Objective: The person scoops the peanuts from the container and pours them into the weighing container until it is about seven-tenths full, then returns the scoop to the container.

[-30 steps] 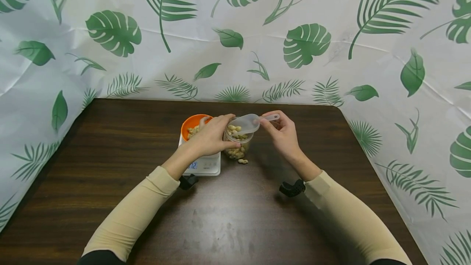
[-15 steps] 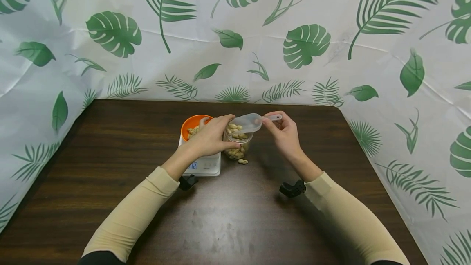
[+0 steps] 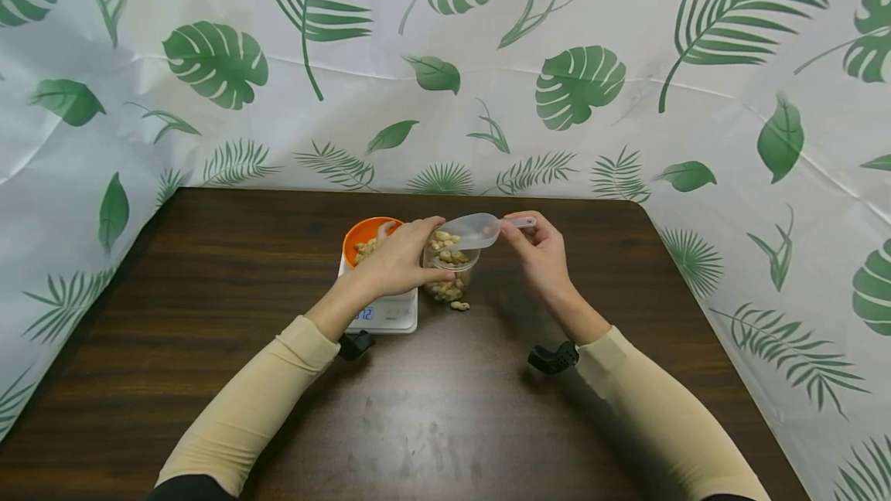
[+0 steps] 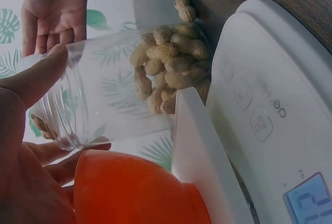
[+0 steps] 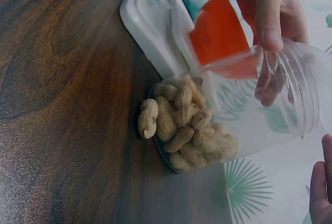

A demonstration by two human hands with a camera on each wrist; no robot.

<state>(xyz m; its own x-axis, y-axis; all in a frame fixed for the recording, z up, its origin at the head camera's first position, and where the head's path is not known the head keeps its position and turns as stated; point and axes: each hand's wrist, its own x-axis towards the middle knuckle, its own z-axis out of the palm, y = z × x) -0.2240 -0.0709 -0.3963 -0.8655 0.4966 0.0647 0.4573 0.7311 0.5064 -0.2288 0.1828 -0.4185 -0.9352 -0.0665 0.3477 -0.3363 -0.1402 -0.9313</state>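
Note:
A clear jar (image 5: pixel 259 99) with peanuts (image 5: pixel 192 125) in its lower part stands on the table. Around its neck, my left hand (image 3: pixel 393 260) grips with the thumb on the near side and fingers on the far side. My right hand (image 3: pixel 543 253) pinches the handle of a translucent scoop (image 3: pixel 476 231) between thumb and fingers. The scoop is tilted at the jar's mouth, its tip toward the left hand. A few peanuts (image 4: pixel 42 126) lie at the mouth, by the scoop's tip. In the right wrist view the scoop is mostly out of frame.
Left of the jar, a white kitchen scale (image 3: pixel 393 314) carries an orange bowl (image 3: pixel 353 236) with peanuts in it; the left hand partly covers both. One loose peanut (image 3: pixel 459 305) lies on the table in front of the jar. A leaf-patterned sheet (image 3: pixel 445 122) hangs behind the table (image 3: pixel 445 408).
My right hand has drawn the scoop slightly to the right and up over the jar's mouth. The left hand and jar have stayed in place.

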